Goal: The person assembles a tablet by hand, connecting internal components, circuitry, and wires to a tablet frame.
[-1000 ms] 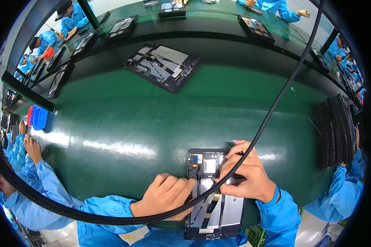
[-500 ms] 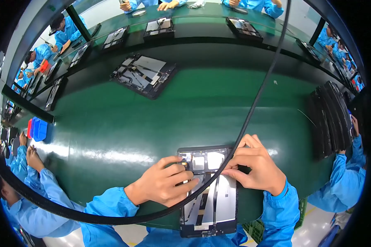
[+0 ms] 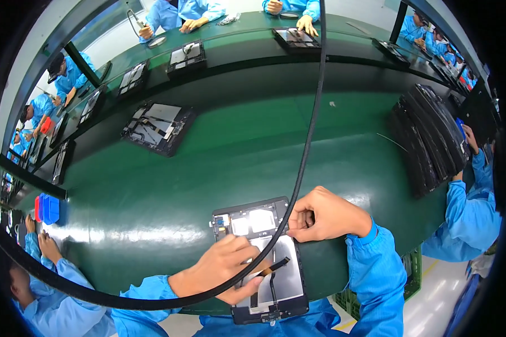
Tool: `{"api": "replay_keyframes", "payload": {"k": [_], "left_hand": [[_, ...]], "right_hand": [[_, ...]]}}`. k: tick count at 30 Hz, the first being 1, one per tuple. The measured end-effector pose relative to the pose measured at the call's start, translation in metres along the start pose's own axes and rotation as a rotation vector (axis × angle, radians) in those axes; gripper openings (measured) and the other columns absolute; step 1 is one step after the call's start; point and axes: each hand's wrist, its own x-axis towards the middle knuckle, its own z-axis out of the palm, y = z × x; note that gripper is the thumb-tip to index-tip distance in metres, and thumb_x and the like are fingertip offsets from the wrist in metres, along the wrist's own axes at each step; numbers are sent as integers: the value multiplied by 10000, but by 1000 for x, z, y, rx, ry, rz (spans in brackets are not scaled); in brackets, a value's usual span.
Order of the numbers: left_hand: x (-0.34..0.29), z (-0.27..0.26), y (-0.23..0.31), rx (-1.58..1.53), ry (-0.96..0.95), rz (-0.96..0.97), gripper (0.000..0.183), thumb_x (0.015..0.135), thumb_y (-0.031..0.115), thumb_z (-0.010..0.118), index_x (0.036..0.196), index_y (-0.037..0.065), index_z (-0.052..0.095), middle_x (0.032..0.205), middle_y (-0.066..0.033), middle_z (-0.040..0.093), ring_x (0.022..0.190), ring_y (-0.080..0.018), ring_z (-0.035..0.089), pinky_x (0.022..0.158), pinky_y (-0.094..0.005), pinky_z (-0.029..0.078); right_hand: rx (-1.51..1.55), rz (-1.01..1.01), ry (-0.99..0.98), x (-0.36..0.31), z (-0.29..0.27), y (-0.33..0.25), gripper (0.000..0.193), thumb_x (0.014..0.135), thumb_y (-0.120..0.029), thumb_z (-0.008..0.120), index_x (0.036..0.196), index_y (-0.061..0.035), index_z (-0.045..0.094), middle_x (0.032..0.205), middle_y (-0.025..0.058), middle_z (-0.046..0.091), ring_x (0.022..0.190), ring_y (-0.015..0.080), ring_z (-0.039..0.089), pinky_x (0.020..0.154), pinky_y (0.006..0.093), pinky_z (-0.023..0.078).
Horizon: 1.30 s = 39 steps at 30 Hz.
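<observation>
An opened tablet lies in front of me, tilted slightly, its silvery inner plate and black frame showing. Over its lower half, my left hand has thumb and fingers closed on a thin flex cable, whose dark end sticks up off the plate. My right hand is at the tablet's upper right edge, fingers curled into a pinch. What sits between those fingertips, if anything, is hidden. A black cord crosses in front of the tablet and covers part of my left hand.
A thick black cord hangs across the view. Another opened tablet lies far left on the green table. Stacked black tablets stand at the right, blue and red bins at the left. Co-workers in blue sit around; a green crate is below.
The view has shifted, and the tablet now lies more tilted. My left hand has moved down the tablet and lifted the flex cable's end. My right hand still pinches at the upper right edge.
</observation>
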Motion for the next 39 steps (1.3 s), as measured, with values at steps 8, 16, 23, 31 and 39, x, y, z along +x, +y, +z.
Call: {"api": "replay_keyframes", "payload": {"k": [8, 16, 23, 31, 39], "left_hand": [[18, 31, 8, -234, 9, -88, 146, 913, 111, 767, 1016, 8, 753, 977, -128, 696, 819, -314, 665, 747, -418, 562], [28, 39, 10, -43, 69, 9, 258, 861, 192, 807, 1072, 51, 755, 1107, -93, 723, 786, -254, 715, 693, -368, 612], [39, 43, 10, 14, 51, -8, 350, 865, 216, 779, 1169, 44, 752, 1349, -176, 715, 793, -248, 721, 715, -370, 618], [50, 53, 15, 170, 20, -57, 382, 854, 235, 798, 1181, 42, 751, 1407, -210, 693, 778, -261, 695, 716, -369, 610], [61, 55, 18, 257, -1, -87, 433, 843, 254, 807, 1205, 26, 743, 1376, -211, 695, 806, -267, 680, 720, -364, 602]], "right_hand": [[50, 28, -12, -5, -6, 9, 129, 824, -78, 897, 884, 5, 818, 733, 46, 768, 666, 94, 703, 636, 281, 544], [64, 35, -9, -6, -15, 15, 126, 820, -79, 851, 849, 12, 770, 736, 78, 768, 678, 126, 726, 664, 310, 575], [87, 64, -27, -9, -23, 22, 133, 810, -87, 855, 845, 8, 767, 732, 75, 763, 672, 131, 720, 659, 318, 570], [76, 36, -30, -14, -29, 32, 138, 794, -85, 862, 839, 8, 770, 744, 88, 775, 680, 145, 732, 656, 326, 574], [79, 23, -39, -16, -37, 39, 130, 784, -72, 856, 839, 10, 772, 764, 104, 791, 693, 163, 753, 664, 333, 584]]}}
